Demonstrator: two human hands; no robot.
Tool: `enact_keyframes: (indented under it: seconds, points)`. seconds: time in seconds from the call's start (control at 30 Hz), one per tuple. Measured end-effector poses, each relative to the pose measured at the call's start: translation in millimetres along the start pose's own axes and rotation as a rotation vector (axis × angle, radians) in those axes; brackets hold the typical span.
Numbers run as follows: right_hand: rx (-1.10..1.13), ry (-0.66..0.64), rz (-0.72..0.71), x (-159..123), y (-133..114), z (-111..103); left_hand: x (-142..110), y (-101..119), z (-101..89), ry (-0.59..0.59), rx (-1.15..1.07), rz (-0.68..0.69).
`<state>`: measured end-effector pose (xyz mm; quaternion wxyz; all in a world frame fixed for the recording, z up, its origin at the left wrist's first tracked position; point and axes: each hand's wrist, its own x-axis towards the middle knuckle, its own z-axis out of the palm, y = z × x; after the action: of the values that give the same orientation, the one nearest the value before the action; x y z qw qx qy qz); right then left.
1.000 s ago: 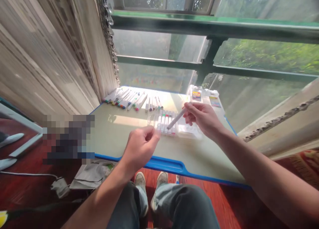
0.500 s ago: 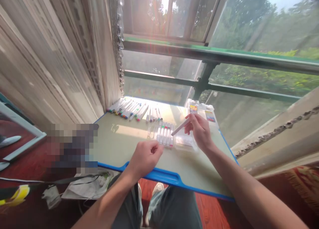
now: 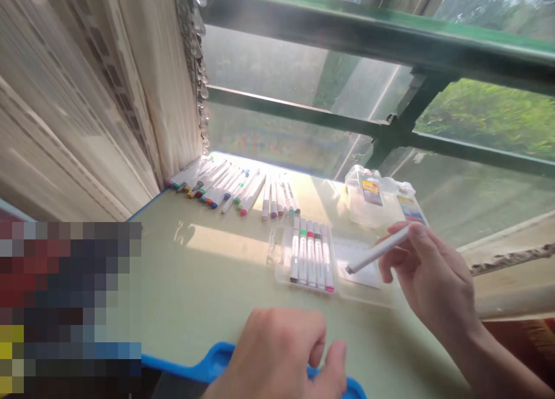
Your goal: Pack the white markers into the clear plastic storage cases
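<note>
My right hand [image 3: 433,272] pinches a whitish marker [image 3: 379,250] between thumb and fingers. The marker slants down to the left, its lower end over the right half of an open clear plastic case [image 3: 303,286]. In that case's left half several white markers [image 3: 318,260] stand side by side, with green, red, black and pink parts showing. A pale card [image 3: 347,248] lies in the right half. My left hand [image 3: 281,350] hovers near the table's front edge, fingers curled in a loose fist, nothing visible in it.
Along the back left of the pale table [image 3: 208,306] lies a row of loose markers [image 3: 229,191]. A clear case with colourful labels [image 3: 368,202] stands at the back right. The table has a blue edge [image 3: 177,364]. A curtain [image 3: 108,98] hangs left and windows rise behind.
The view has moved closer to the table. My right hand keeps hold of the marker beside the open case. The left hand appears lower, its thumb now showing apart from the curled fingers.
</note>
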<state>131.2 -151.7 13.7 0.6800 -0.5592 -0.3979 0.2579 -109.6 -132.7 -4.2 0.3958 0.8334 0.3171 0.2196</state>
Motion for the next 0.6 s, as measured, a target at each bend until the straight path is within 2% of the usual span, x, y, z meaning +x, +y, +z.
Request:
enact_keyframes:
  seconds: [0.1, 0.2, 0.43, 0.6]
  points:
    - [-0.025, -0.036, 0.045, -7, 3, 1, 4, -7, 3.2, -0.094, 0.008, 0.051]
    - [-0.042, -0.064, 0.068, -10, 5, 2, 5, -7, 1.2, -0.109, 0.019, 0.039]
    - [-0.078, -0.079, -0.069, -4, -1, 6, -2, 8, -7.9, 0.007, 0.012, -0.052]
    - [-0.140, -0.043, -0.174, -2, -1, 7, 0, 6, -4.2, 0.129, 0.106, -0.049]
